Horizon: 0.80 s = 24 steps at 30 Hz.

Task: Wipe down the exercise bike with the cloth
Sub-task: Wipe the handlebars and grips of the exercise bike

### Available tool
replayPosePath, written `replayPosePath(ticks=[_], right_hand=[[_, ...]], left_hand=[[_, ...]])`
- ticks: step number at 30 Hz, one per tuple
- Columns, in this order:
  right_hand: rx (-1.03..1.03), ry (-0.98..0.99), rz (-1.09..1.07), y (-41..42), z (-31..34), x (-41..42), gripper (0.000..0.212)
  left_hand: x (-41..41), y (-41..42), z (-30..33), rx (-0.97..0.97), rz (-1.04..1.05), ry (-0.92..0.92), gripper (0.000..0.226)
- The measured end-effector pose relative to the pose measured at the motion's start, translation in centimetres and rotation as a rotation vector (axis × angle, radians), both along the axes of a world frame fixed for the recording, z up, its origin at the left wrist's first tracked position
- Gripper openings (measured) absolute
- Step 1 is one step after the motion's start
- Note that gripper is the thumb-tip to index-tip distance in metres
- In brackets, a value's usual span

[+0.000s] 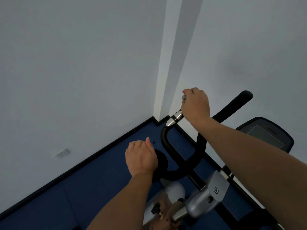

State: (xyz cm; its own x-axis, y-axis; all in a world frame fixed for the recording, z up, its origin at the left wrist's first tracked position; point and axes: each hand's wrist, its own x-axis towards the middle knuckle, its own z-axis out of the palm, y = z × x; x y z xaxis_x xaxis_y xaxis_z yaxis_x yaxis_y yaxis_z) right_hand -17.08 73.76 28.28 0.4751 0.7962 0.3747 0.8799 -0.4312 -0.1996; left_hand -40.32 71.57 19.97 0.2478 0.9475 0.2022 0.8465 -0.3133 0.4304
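Your forearms reach forward from bottom edge of view. Your left hand (141, 157) curled in loose fist, holding nothing visible, above black handlebar (181, 161) of exercise bike (206, 196). Your right hand (195, 103) clenched round handlebar's left grip, above chrome sensor band (174, 119); small grey bit of cloth (183, 97) peeks from fist. Console (265, 135) at right. Blue floor (99, 180), white walls.
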Motion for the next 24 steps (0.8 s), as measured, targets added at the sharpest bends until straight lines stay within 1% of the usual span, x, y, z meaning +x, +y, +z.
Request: replayPosePath(ticks=[1, 3, 5, 8, 9, 10, 13, 15, 17, 19, 22, 24], right_hand=[[-0.106, -0.113, 0.039, 0.0, 0.2, 0.3, 0.03], [-0.251, -0.262, 0.097, 0.2, 1.0, 1.0, 0.025], [-0.379, -0.338, 0.15, 0.3, 1.8, 1.2, 0.022], [-0.574, -0.425, 0.274, 0.6, 2.3, 0.4, 0.022], [-0.631, -0.427, 0.322, 0.6, 2.3, -0.3, 0.023], [-0.68, -0.389, 0.362, 0.7, 1.9, -1.1, 0.024], [-0.767, -0.125, 0.447, 1.1, 0.7, -4.6, 0.036], [-0.85, -0.047, 0.515, 1.4, -0.1, -7.3, 0.043], [-0.937, -0.115, 0.625, 1.2, -1.2, -9.8, 0.038], [-0.976, -0.2, 0.679, 0.6, -1.5, -11.3, 0.03], [-0.982, -0.223, 0.683, 0.2, -1.1, -11.4, 0.02], [-0.94, -0.276, 0.657, 0.2, -1.0, -10.3, 0.024]], left_hand=[[0.0, 0.1, 0.0, 0.0, -0.003, 0.0, 0.062], [0.0, 0.1, 0.1, -0.002, -0.007, 0.005, 0.063], [0.0, 0.0, 0.2, -0.006, -0.006, 0.01, 0.063], [0.0, 0.0, 0.2, -0.007, -0.001, 0.008, 0.064], [0.0, 0.0, 0.2, -0.004, 0.0, 0.01, 0.063], [-0.1, 0.0, 0.2, -0.004, 0.0, 0.017, 0.063], [-0.1, 0.1, 0.2, -0.007, -0.001, 0.034, 0.064], [-0.1, 0.1, 0.1, -0.009, -0.002, 0.04, 0.063], [-0.1, 0.1, 0.1, 0.001, -0.01, 0.043, 0.061], [-0.1, 0.1, 0.3, -0.002, -0.003, 0.028, 0.061], [-0.1, 0.2, 0.3, -0.019, 0.005, 0.021, 0.062], [-0.1, 0.2, 0.2, -0.009, -0.002, 0.013, 0.063]])
